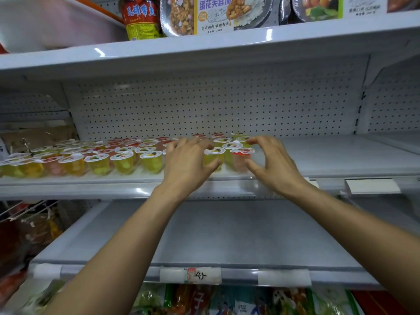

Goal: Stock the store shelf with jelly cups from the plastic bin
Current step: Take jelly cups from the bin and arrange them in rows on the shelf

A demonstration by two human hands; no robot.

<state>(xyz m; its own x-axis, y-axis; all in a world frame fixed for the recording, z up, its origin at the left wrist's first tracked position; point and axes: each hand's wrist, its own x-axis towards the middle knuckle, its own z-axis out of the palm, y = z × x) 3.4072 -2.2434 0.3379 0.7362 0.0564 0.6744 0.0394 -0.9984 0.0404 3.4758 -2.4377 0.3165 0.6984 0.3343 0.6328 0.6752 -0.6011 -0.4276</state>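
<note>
1. Your forearms stretched up toward the middle shelf [341, 160].
2. Your left hand [188, 164] grasped a yellow jelly cup [216, 152] at the shelf's front, with the thumb against its side and the fingers curled over its lid.
3. Your right hand [275, 167] curved around a red jelly cup [239, 161] just beside it. Blur hid whether it gripped.
4. Rows of jelly cups [100, 160] filled the shelf's left part.
5. The plastic bin [45, 26] sat on the shelf above, at the left.

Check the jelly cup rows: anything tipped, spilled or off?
Nothing stands out. The jelly cups on the middle shelf stand upright, lids on, no spill. Rows are slightly uneven. Cups by the left hand and right hand are blurred.
</note>
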